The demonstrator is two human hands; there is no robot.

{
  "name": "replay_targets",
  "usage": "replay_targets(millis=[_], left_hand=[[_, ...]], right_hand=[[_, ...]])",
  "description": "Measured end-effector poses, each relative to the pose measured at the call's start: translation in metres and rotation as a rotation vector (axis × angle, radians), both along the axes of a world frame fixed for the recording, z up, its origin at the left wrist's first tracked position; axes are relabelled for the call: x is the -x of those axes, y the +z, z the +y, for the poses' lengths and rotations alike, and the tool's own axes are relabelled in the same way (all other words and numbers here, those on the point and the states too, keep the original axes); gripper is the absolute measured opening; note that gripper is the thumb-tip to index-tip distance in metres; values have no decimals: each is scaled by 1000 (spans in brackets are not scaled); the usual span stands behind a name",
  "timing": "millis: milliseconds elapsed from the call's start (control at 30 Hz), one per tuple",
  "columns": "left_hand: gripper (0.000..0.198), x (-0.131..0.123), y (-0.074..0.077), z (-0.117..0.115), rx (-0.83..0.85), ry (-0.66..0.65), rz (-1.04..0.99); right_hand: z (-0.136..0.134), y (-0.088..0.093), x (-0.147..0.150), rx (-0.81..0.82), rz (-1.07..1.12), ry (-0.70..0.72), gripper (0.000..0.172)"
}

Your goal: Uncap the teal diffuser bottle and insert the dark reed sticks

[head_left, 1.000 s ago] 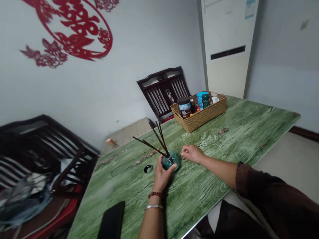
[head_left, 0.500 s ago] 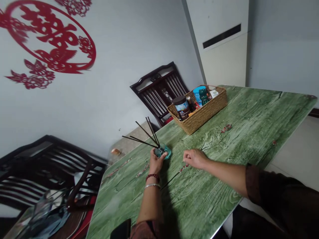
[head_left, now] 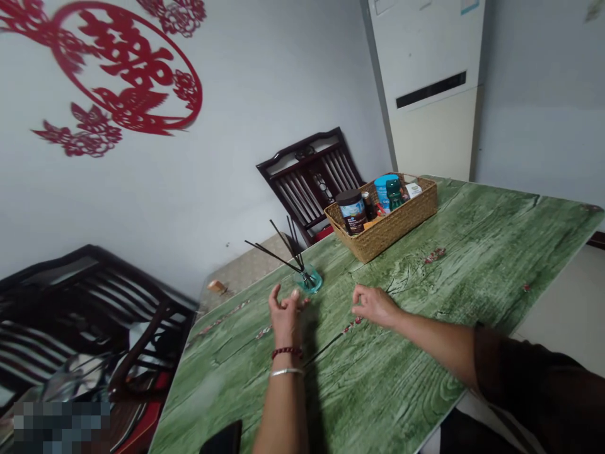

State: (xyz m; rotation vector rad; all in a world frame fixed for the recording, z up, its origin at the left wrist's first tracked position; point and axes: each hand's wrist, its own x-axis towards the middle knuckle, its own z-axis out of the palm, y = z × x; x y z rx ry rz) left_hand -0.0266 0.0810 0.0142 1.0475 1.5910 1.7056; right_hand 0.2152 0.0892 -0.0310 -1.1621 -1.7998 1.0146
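A reed diffuser, a small glass bottle (head_left: 309,281) of blue-green liquid with several dark sticks (head_left: 278,253) fanning out of it, stands upright on the green table. My left hand (head_left: 286,314) is just in front of the bottle, apart from it, fingers spread and nothing held. A dark red bead bracelet and a silver bangle circle that wrist. To the right, my right hand (head_left: 375,306) hovers low over or rests on the tabletop, empty, with fingers loosely bent and a gap between thumb and forefinger.
A woven basket (head_left: 387,232) holding a brown jar (head_left: 353,214), a blue container, a green bottle and a small box stands beyond my right hand. Dark wooden chairs (head_left: 312,180) line the wall side. A black object (head_left: 224,439) lies at the near table edge.
My left hand has let go of the diffuser bottle and drawn back toward me, its fingers opening. The fingers of my right hand have loosened slightly. The view has shifted a little.
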Motion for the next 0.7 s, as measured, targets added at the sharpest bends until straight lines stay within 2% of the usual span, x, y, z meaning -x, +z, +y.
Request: replay_targets(millis=[33,100,200,300,367,433,467,533,700], left_hand=[[76,-2,2,-16,-70,-34,-151],[79,-5,7,-46,-205,-180,-436],[74,-4,16,-78,-362,-401,-682],[75,-3,26,-91,-454,-536,-789],[77,-4,29,-92,-495,-600,-836],[78,-8,26,-90,-507,-645,-871],[79,-10,22,-89,-497,-660,-887],[81,-17,10,-85,-453,-670,-916],[74,-32,-17,-79,-316,-594,-970]], right_hand=[[1,2,-1,24,70,-12,14],[3,10,-3,97,269,-10,22],[3,40,-5,233,633,119,52],[-1,85,-3,285,903,320,75],[-5,112,1,270,1012,427,78],[-7,127,7,261,1084,513,77],[-8,128,10,267,1107,547,77],[-6,115,17,308,1134,586,78],[7,37,25,547,1149,507,83]])
